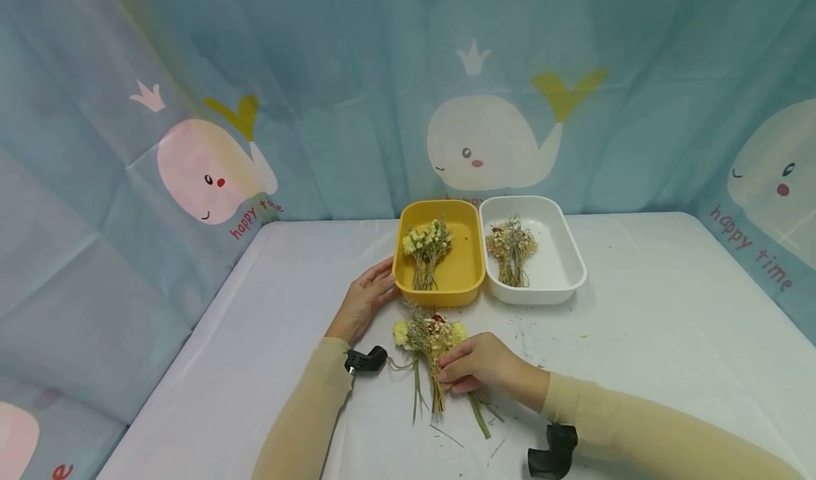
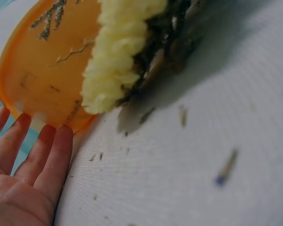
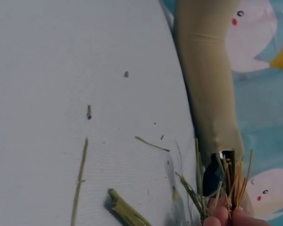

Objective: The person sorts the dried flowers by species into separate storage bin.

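My left hand point(image 1: 365, 301) lies at the left side of the yellow tray point(image 1: 443, 299), its nearly straight fingers point(image 2: 49, 160) touching the tray wall. A bunch of dried yellow flowers point(image 1: 428, 243) lies inside. Just in front of the tray, my right hand point(image 1: 487, 362) pinches a small dried flower bouquet point(image 1: 437, 331) by its stems. Those cut stem ends point(image 3: 236, 183) poke up past the fingertips in the right wrist view. Yellow blooms point(image 1: 400, 333) flank the bouquet, and a thick green stem point(image 1: 479, 418) sticks out below the right hand.
Against the yellow tray's right side stands a white tray point(image 1: 557, 257) holding another dried bunch point(image 1: 511, 250). Loose stem pieces point(image 1: 448, 436) and crumbs are scattered over the white tabletop point(image 1: 656, 310). A blue whale-print curtain point(image 1: 357, 112) hangs behind.
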{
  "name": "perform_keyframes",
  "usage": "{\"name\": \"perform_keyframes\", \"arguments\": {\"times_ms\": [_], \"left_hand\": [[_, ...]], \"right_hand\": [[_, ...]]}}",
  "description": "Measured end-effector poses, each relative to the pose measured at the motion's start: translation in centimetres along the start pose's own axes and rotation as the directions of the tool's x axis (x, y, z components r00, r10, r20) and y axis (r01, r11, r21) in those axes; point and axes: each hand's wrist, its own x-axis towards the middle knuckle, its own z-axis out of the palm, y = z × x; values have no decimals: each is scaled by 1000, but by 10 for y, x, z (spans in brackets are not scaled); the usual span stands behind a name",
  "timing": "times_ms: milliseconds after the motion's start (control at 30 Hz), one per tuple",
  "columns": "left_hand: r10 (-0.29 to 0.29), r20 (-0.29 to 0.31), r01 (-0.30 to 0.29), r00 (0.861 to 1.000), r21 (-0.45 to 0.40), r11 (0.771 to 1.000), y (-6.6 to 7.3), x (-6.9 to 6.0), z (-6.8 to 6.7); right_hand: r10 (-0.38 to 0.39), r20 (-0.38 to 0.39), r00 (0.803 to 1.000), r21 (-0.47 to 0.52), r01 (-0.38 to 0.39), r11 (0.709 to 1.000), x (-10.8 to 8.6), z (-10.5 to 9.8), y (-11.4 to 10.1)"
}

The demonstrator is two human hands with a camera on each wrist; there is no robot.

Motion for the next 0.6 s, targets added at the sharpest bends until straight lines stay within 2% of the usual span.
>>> {"name": "perform_keyframes", "arguments": {"times_ms": [300, 600], "left_hand": [[-2, -18, 2, 1000, 3, 1000, 0, 1, 0], [6, 26, -6, 1000, 8, 1000, 0, -2, -1]], "right_hand": [[44, 49, 998, 48, -46, 998, -1, 3, -2], [103, 76, 992, 64, -108, 992, -2, 12, -3]]}}
